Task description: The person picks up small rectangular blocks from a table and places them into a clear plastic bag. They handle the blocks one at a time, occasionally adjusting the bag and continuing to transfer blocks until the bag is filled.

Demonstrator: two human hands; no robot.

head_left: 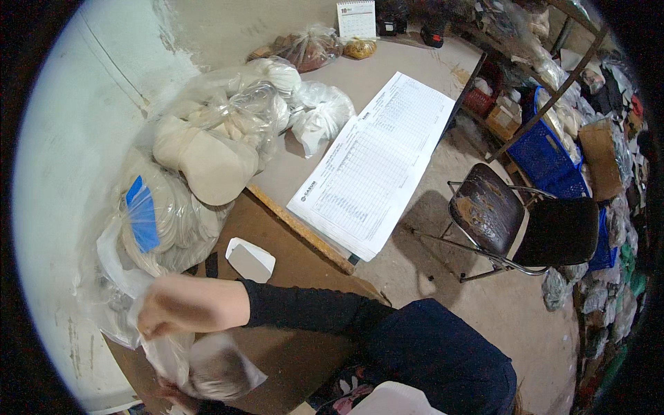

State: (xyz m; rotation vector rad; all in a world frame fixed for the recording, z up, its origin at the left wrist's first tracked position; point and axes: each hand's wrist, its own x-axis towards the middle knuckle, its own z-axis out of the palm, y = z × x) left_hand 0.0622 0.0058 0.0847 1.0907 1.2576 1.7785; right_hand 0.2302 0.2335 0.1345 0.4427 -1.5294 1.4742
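Note:
My right hand [183, 304], its black sleeve reaching across from the right, is closed on the upper part of a clear plastic bag [169, 356]. Low in the view is my left hand [176, 395], partly hidden and slightly blurred, with its fingers closed at the lower side of the same bag. The bag's bulging part [221, 370] lies over the brown tabletop [290, 356]; its contents are too blurred to name. Just beyond my right wrist rests a small white, angular card-like piece [250, 260]. Large clear bags of stacked cream pieces [166, 214] stand beside my right hand.
A wooden strip [301, 229] edges a grey table [408, 55] holding printed sheets [377, 162], a white bag [321, 114] and a desk calendar [357, 19]. Rightward are a worn folding chair [487, 207], blue crates [546, 155] and piled bags. A pale wall [62, 173] borders the left.

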